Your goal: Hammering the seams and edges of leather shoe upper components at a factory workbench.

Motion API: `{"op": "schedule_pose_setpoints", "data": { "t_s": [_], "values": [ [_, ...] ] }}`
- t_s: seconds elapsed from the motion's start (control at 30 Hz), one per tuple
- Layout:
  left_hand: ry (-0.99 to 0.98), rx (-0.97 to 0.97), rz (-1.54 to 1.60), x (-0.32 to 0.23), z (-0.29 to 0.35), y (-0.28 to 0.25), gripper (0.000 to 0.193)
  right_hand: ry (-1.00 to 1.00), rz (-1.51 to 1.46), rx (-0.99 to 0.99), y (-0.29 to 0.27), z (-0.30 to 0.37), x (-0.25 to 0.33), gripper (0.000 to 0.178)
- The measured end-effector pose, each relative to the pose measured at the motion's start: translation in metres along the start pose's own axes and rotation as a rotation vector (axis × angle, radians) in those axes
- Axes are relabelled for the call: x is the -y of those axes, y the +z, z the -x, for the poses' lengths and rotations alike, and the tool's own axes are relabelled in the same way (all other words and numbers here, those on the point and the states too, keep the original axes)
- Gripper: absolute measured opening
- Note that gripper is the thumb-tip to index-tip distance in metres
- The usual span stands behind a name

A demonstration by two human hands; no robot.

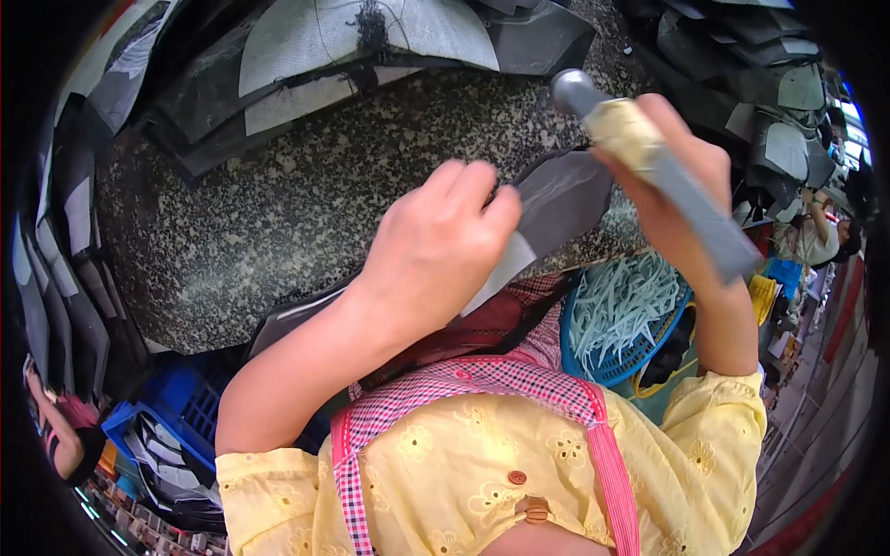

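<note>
A round blue basket (630, 373) is sitting at the table's near edge, toward the right, and is holding a loose, tangled heap of pale blue-white strips (619, 310). At the lower left, a blue crate (184, 387) with slotted walls is standing below the level of the table (278, 227), and dark and white flat pieces (165, 454) are lying in it at various angles. Farther right, a yellow item (765, 298) and a blue item (786, 272) are showing too small to tell whether they are containers.

Over the speckled stone table, the right hand (702, 165) is gripping a hammer-like tool (706, 222), its fingers closing around the middle and the rounded metal end pointing up and left. The left hand (436, 243) is hovering or resting over a dark flat piece (565, 199) at the near side of the table; its fingers are curling inward, and whether they are pinching anything cannot be told. Stacks of similar dark pieces with pale patches (371, 42) are lying along the table's far side.
</note>
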State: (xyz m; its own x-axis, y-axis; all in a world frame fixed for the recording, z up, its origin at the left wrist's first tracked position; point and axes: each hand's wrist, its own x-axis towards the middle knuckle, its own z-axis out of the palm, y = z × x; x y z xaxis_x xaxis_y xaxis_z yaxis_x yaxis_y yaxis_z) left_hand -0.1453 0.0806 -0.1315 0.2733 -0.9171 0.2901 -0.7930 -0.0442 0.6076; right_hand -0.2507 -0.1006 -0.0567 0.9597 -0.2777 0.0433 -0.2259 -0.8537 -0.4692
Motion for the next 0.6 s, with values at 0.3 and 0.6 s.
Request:
{"op": "schedule_pose_setpoints", "data": {
  "t_s": [0.3,0.6],
  "values": [
    [-0.048,-0.036,0.074,0.007,0.0,-0.001,0.022,-0.011,-0.027,0.163,0.013,0.006,-0.015,0.026],
    [-0.193,0.052,0.119,0.003,0.005,-0.017,0.029,-0.038,0.027,0.337,0.009,0.011,0.0,0.028]
  ]
}}
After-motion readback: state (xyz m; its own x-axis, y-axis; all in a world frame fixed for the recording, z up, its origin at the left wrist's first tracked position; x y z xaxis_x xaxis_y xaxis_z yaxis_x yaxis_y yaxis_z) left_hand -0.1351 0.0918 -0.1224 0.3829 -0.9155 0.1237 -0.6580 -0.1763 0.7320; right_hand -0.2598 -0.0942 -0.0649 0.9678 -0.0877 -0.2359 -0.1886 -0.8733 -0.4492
